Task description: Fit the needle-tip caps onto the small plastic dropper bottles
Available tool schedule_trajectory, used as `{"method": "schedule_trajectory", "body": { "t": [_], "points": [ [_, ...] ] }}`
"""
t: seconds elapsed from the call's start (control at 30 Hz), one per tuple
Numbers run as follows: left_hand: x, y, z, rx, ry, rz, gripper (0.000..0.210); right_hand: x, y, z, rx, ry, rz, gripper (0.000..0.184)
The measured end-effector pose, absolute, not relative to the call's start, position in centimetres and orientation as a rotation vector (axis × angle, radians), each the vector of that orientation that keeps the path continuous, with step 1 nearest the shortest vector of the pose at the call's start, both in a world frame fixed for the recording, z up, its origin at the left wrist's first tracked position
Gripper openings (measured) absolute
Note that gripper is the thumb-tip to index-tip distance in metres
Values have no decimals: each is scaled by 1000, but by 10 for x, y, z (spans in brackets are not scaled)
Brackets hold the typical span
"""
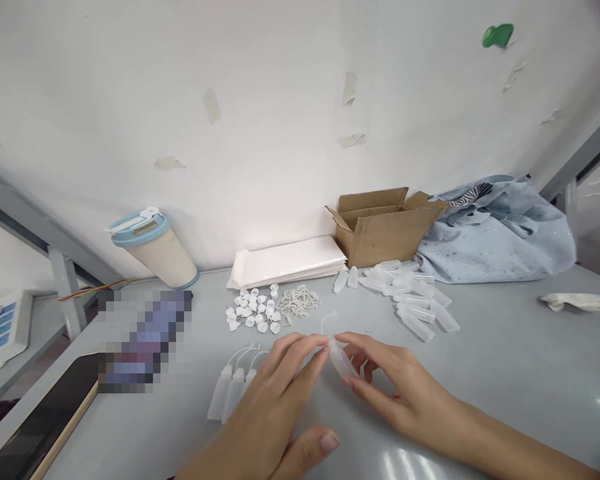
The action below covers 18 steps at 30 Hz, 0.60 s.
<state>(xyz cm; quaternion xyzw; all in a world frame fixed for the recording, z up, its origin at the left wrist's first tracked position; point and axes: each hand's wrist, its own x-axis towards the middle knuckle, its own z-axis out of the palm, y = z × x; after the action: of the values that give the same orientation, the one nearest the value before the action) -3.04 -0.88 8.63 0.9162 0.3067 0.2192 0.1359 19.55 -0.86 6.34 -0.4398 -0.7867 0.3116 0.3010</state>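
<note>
A small translucent plastic squeeze bottle (343, 362) leans at a tilt above the grey table, a thin white strap curling up from its top. My right hand (397, 387) grips its body between thumb and fingers. At the bottle's neck, the fingertips of my left hand (285, 393) close on the small white cap, while the left thumb stands apart. Several filled-out bottles with caps and curved straps (223, 390) lie in a row beside my left hand, partly hidden by it. Beyond are loose white caps (253, 308), a heap of thin straps (299, 301) and uncapped bottles (414, 293).
Along the wall stand a tumbler (160, 250), a stack of white padded envelopes (290, 260), an open cardboard box (387, 233) and a blue cloth bag (495, 233). A phone-like dark device (45, 413) lies at left, a crumpled white glove-like item (575, 302) at right.
</note>
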Motion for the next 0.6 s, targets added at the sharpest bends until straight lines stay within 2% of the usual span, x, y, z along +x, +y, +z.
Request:
{"method": "schedule_trajectory", "body": {
  "t": [0.13, 0.37, 0.6],
  "points": [
    [-28, -10, 87, 2659, 896, 605, 60, 196, -6, 64, -1131, -2093, 794, 44],
    [-31, -12, 87, 2745, 872, 609, 59, 195, -7, 61, -1063, -2050, 798, 37],
    [-27, -12, 80, 2895, 816, 588, 59, 192, -8, 62, -1222, -1904, 865, 33]
  ]
}}
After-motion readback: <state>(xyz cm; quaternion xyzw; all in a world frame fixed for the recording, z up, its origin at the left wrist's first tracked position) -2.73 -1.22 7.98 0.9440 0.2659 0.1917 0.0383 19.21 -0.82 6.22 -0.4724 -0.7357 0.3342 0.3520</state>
